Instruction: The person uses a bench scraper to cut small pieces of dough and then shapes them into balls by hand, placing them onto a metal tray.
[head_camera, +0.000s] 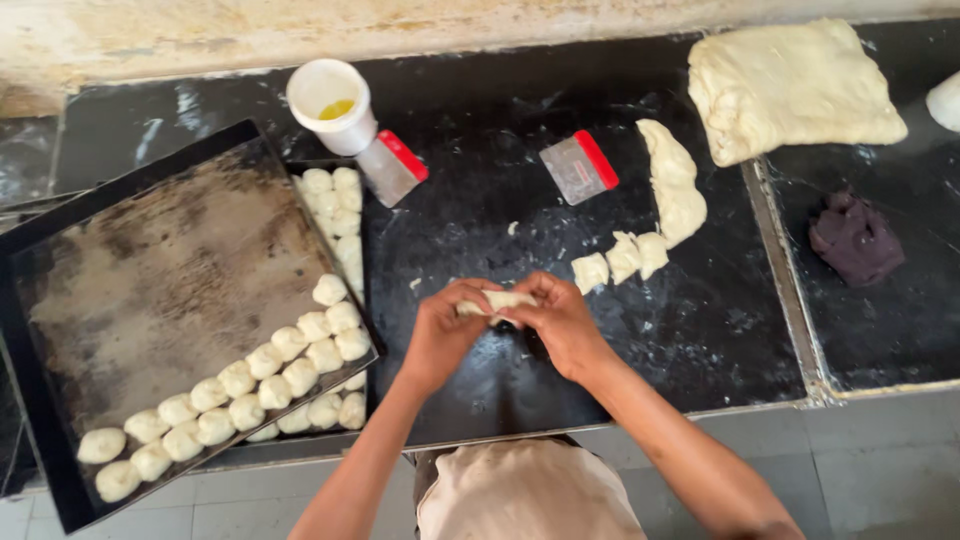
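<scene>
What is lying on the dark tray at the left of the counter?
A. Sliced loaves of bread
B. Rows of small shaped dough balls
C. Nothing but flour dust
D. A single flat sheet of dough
B: rows of small dough balls line the near edge of the dark tray, while both hands hold another dough piece.

1. The left hand (443, 335) and right hand (562, 325) pinch a small dough piece (503, 300) between them above the black worktop (480, 210).
2. A baking tray (150, 270) at the left holds two rows of dough balls (250, 385).
3. Three cut dough pieces (620, 260) lie just beside a dough strip (675, 185).
</scene>
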